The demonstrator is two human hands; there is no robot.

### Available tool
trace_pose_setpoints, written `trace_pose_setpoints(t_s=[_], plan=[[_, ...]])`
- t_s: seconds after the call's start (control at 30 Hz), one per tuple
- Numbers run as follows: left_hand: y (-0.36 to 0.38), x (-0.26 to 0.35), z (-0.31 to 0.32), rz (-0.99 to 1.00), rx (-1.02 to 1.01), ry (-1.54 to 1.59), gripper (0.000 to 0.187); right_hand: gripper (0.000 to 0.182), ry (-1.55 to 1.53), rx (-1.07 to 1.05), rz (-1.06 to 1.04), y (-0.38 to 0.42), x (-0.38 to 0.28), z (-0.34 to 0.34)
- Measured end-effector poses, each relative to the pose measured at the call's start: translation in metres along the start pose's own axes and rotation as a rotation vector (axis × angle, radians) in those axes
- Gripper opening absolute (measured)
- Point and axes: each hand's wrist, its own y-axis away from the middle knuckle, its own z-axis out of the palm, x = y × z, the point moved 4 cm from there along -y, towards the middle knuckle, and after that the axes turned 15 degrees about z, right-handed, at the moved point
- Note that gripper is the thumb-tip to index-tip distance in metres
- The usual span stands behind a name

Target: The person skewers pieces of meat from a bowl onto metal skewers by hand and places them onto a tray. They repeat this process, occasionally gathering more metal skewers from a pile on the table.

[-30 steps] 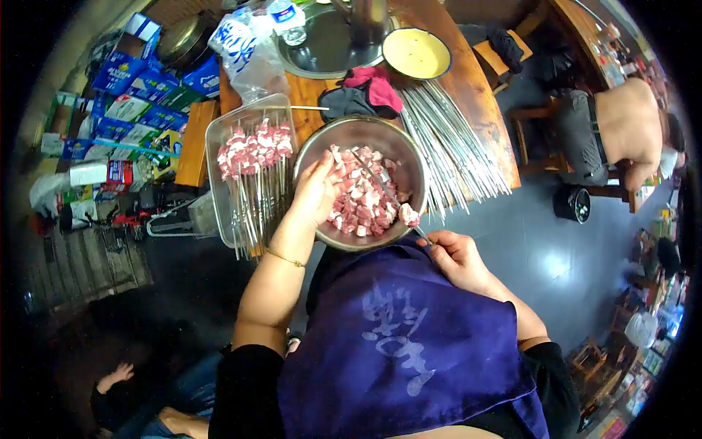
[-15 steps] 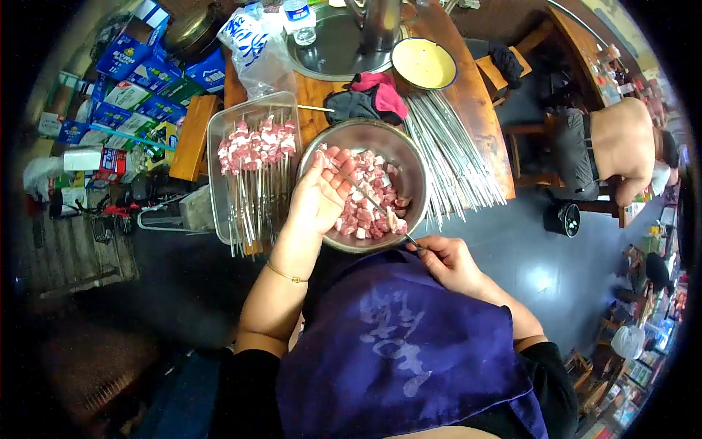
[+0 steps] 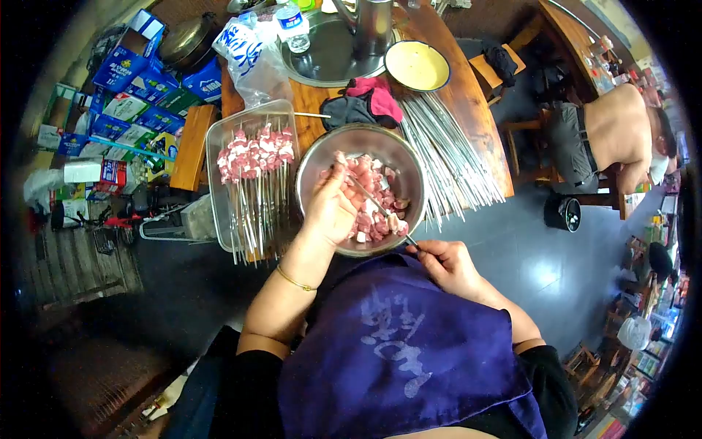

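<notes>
Over a steel bowl (image 3: 307,157) of cut raw meat (image 3: 373,225), my right hand (image 3: 440,263) grips the near end of a metal skewer (image 3: 376,203), which slants up and left. A few meat pieces sit on the skewer near my right hand. My left hand (image 3: 335,203) is at its far end, fingers curled together with a small piece of meat at the fingertips. To the left, a clear plastic tray (image 3: 215,139) holds several loaded skewers (image 3: 256,157). Many bare metal skewers (image 3: 453,161) lie fanned out right of the bowl.
Behind the bowl lie dark and pink cloths (image 3: 362,104). A yellow-filled bowl (image 3: 417,66), metal pitcher (image 3: 373,29), water bottle (image 3: 292,25) and plastic bag (image 3: 252,62) stand farther back. A person (image 3: 618,132) bends over at the right. Blue boxes (image 3: 121,66) are stacked at the left.
My left hand has turned and its fingers have closed from a spread palm, near the skewer's far end. My right hand keeps its grip. The view has shifted slightly.
</notes>
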Motion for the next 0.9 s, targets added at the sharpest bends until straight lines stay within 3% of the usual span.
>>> trace_pose_setpoints(t_s=[0.47, 0.63, 0.77, 0.9], plan=[[0.003, 0.008, -0.016, 0.112, 0.077, 0.044, 0.012, 0.02, 0.0, -0.04, -0.058, -0.004, -0.001, 0.004], [0.003, 0.006, 0.0, 0.151, 0.099, 0.053, 0.012, 0.02, -0.021, -0.046, 0.015, 0.002, 0.004, 0.003], [0.008, 0.017, 0.018, 0.026, 0.093, 0.242, 0.02, 0.021, -0.005, -0.017, 0.039, 0.004, 0.007, 0.001], [-0.003, 0.003, 0.001, -0.003, 0.194, 0.16, 0.025, 0.021, -0.009, -0.002, 0.009, 0.008, 0.012, 0.001]])
